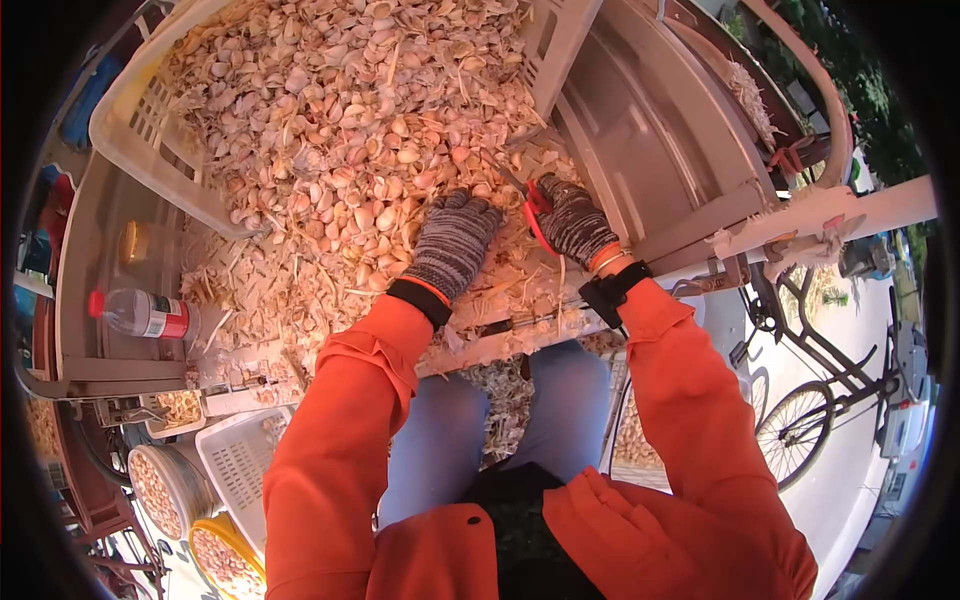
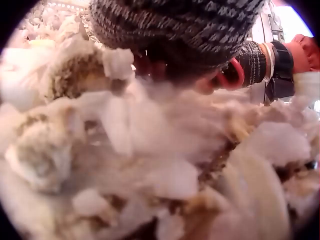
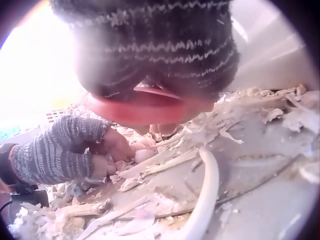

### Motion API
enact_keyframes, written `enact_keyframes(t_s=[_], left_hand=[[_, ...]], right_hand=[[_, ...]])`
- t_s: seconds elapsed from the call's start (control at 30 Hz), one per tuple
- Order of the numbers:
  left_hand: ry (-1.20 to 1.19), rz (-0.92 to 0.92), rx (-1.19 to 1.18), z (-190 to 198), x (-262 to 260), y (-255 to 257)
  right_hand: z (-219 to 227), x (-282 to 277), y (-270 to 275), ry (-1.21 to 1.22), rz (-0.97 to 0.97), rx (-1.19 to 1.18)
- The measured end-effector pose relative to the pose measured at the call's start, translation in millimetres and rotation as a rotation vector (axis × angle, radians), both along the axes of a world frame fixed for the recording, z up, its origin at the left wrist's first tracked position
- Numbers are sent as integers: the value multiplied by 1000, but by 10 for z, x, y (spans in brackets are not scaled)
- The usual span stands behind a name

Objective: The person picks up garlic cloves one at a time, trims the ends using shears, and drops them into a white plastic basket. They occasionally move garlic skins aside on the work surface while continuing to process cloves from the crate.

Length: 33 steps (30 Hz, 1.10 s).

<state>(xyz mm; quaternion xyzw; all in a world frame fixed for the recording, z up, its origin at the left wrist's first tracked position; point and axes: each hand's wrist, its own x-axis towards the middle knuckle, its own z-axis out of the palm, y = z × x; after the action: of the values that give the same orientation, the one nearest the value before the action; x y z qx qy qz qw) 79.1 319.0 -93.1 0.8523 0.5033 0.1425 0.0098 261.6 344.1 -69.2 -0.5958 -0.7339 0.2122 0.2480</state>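
A heap of loose garlic cloves [image 1: 375, 150], mixed with papery skins and dry stalks, fills the cart bed. My left hand [image 1: 455, 240], in a grey knit glove with bare fingertips, reaches down at the near edge of the heap. In the right wrist view, the thumb and fingers of the left hand [image 3: 65, 150] close around garlic cloves [image 3: 143, 156] low among the skins. To its right, my right hand [image 1: 572, 220], gloved alike, grips red-handled scissors [image 1: 535, 228]. Their blades point forward and left over the cloves. The left wrist view is mostly blurred skins.
White crate walls [image 1: 165, 165] flank the heap, and the cart's metal side [image 1: 640, 120] rises at right. A plastic bottle [image 1: 145, 313] lies at left. Below stand a bucket [image 1: 160, 490] and a yellow tub [image 1: 225, 560] of cloves. A bicycle [image 1: 800, 420] is at right.
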Motion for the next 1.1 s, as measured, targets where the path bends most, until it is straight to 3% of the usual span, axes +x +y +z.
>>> enact_keyframes(t_s=[0.07, 0.1, 0.2, 0.27, 0.3, 0.37, 0.43, 0.47, 0.57, 0.63, 0.67, 0.7, 0.73, 0.8, 0.83, 0.87, 0.93, 0.97, 1.0, 1.07, 1.1], left_hand=[[68, 21, -109, 131, -13, -39], [37, 14, -71, 163, -58, -111], [11, 64, -24, 292, -179, -275], [114, 123, -175, 350, -226, -342], [5, 99, -90, 311, -238, -352], [-15, 57, -157, 273, -197, -266], [-39, 24, -167, 215, -107, -260], [-41, 20, -171, 195, -49, -242], [150, 55, -285, 221, 79, -195], [-55, 57, -231, 318, 78, -264], [-156, 65, -201, 430, 63, -310], [-282, 69, -325, 543, 33, -359], [-282, 78, -321, 446, 17, -388], [-1683, 528, -1032, 141, -23, -459], [-2052, 490, -1164, 123, -44, -578], [-2057, 491, -1159, 132, -48, -630], [-2442, 456, -1216, 120, -44, -691], [-2373, 505, -1158, 63, -82, -679], [-2386, 506, -1147, 7, -124, -664], [-2198, 400, -1139, -41, -195, -668], [-2181, 469, -1142, -72, -213, -681]], right_hand=[[-35, -81, 64, 109, 166, -35], [-105, -109, 143, -77, 246, 40], [-205, -188, 176, -39, 351, 74], [-231, -230, 220, -39, 365, 61], [-231, -225, 249, -59, 368, 76], [-206, -144, 197, -83, 355, 82], [-146, -35, 147, 7, 108, 57], [-106, 28, 97, 5, 103, 53], [-148, 276, -21, 16, -37, -10], [-401, 414, -9, 61, -60, -15], [-389, 404, -24, 115, -73, -24], [-388, 399, -79, 270, -69, -74], [-263, 324, -165, 271, -59, -73], [-36, 110, -325, 288, 155, 71], [-60, 32, -348, 370, 275, 47], [22, -66, -331, 368, 281, 47], [169, -244, -222, -8, 248, 248], [164, -329, -100, 165, 210, 104], [122, -367, 37, 160, 222, 103], [54, -470, 198, 299, 369, -173], [7, -477, 222, 105, 407, -33]])
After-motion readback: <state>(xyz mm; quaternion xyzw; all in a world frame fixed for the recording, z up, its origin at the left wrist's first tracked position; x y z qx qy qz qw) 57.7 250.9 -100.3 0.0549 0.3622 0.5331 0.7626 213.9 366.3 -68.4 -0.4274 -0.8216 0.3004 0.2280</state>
